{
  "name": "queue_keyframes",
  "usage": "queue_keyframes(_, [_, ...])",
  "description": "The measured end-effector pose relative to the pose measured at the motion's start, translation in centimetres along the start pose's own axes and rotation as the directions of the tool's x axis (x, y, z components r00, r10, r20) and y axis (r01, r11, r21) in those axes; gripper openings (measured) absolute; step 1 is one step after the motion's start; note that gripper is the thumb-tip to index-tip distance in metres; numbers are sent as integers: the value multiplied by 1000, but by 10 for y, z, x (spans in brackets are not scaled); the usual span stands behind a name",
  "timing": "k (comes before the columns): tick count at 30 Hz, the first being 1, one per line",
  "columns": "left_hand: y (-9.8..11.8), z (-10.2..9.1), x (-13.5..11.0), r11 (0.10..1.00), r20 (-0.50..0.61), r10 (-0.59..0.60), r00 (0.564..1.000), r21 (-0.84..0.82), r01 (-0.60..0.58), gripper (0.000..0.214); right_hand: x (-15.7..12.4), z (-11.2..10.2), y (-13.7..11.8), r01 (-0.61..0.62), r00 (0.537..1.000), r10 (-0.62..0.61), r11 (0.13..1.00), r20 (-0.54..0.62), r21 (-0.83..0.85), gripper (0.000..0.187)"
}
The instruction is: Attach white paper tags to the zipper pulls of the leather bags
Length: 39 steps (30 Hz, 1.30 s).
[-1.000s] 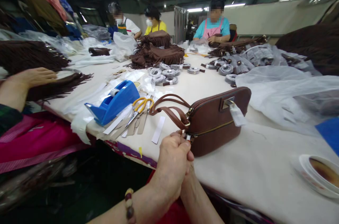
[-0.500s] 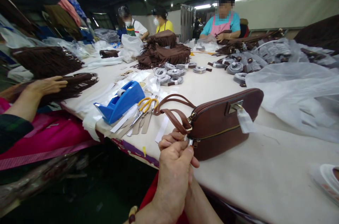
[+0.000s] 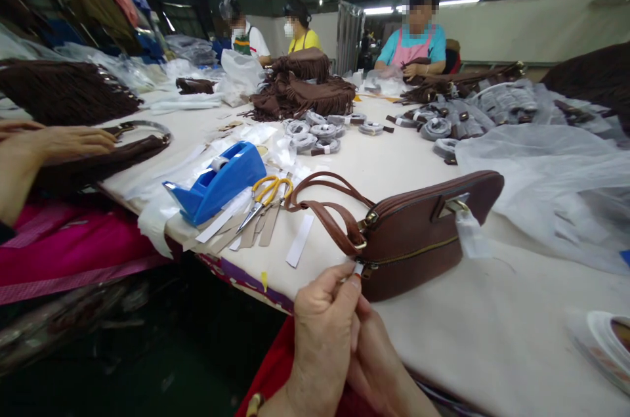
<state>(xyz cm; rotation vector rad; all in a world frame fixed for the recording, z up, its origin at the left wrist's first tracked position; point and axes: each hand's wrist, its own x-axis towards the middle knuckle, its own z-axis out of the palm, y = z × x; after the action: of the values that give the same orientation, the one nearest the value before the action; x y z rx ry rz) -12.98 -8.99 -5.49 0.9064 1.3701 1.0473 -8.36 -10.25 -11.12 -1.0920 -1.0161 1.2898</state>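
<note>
At the left end of the bag (image 3: 418,272) on the worktop (image 3: 453,351), the left hand (image 3: 322,328) pinches a white tab (image 3: 359,268), the right hand (image 3: 378,348) beside it has an unclear grip, and too hard a tug could tip the bag.

Left hand (image 3: 325,322) partly hides right hand (image 3: 377,345); right edge cuts off white-rimmed object (image 3: 596,333).

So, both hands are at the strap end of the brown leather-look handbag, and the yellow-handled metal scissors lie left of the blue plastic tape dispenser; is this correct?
The side is wrong: in the head view, the yellow-handled metal scissors lie right of the blue plastic tape dispenser. The left hand and right hand are at the strap end of the brown leather-look handbag.
</note>
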Motion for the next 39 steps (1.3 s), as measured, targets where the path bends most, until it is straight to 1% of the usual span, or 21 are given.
queue_keyframes(2, [-5,-3,1,997,25,54,998,49,-55,24,-13,-20,-11,-75,997,75,997,12,12,33])
queue_keyframes(3, [-7,-4,2,993,32,84,996,83,-86,23,-18,-30,-17,-121,993,121,993,-8,8,29])
queue_keyframes(4, [-9,-4,3,987,32,114,993,114,-117,23,-23,-38,-24,-131,989,129,991,-75,-31,26])
queue_keyframes(6, [-11,-5,4,971,17,173,985,162,-173,22,-28,-47,-38,-62,967,15,982,-253,-177,21])
queue_keyframes(7, [-11,-5,5,963,15,202,979,182,-201,22,-27,-48,-43,1,947,-88,962,-309,-272,18])
queue_keyframes(8, [-11,-6,5,954,13,233,972,193,-231,22,-25,-47,-49,65,929,-187,932,-320,-355,16])
queue_keyframes(10, [-10,-6,6,932,17,297,955,213,-293,22,-19,-43,-56,167,916,-310,871,-254,-462,12])
queue_keyframes(12, [-11,-8,6,907,24,351,936,242,-346,22,-11,-37,-61,220,917,-357,823,-176,-524,11])
queue_keyframes(15, [-14,-10,6,875,67,393,917,280,-395,24,-4,-31,-67,228,918,-373,773,-134,-592,12])
queue_keyframes(18, [-17,-11,7,840,119,431,895,310,-446,27,0,-28,-72,201,918,-373,728,-132,-656,15])
queue_keyframes(20, [-18,-12,8,795,145,486,862,335,-505,27,1,-26,-74,156,922,-356,705,-155,-692,19])
queue_keyframes(22, [-20,-12,10,737,148,562,814,358,-574,25,3,-26,-75,102,925,-326,711,-198,-696,22])
queue_keyframes(25, [-24,-11,14,630,118,708,697,340,-698,24,6,-27,-72,62,920,-291,771,-264,-633,23])
queue_keyframes(26, [-25,-10,15,614,100,732,674,330,-717,25,6,-28,-71,59,921,-275,798,-275,-600,23])
queue_keyframes(27, [-25,-10,16,620,86,733,675,326,-714,26,6,-29,-70,62,926,-257,824,-275,-563,23])
queue_keyframes(28, [-24,-10,16,644,79,711,699,326,-692,26,5,-29,-69,68,932,-241,848,-270,-525,23])
queue_keyframes(30, [-22,-10,15,708,92,625,775,350,-613,21,4,-31,-68,74,945,-208,886,-251,-458,21])
queue_keyframes(31, [-21,-11,14,726,108,590,800,363,-584,19,3,-31,-68,75,950,-196,899,-244,-431,21])
queue_keyframes(33, [-17,-12,13,745,147,539,829,375,-551,20,2,-32,-69,70,959,-169,919,-228,-389,21])
queue_keyframes(36, [-12,-14,12,803,159,451,878,357,-477,20,1,-34,-69,79,964,-165,926,-208,-368,22])
queue_keyframes(39, [-6,-14,13,890,151,320,935,290,-351,18,1,-34,-64,111,946,-233,887,-227,-448,21])
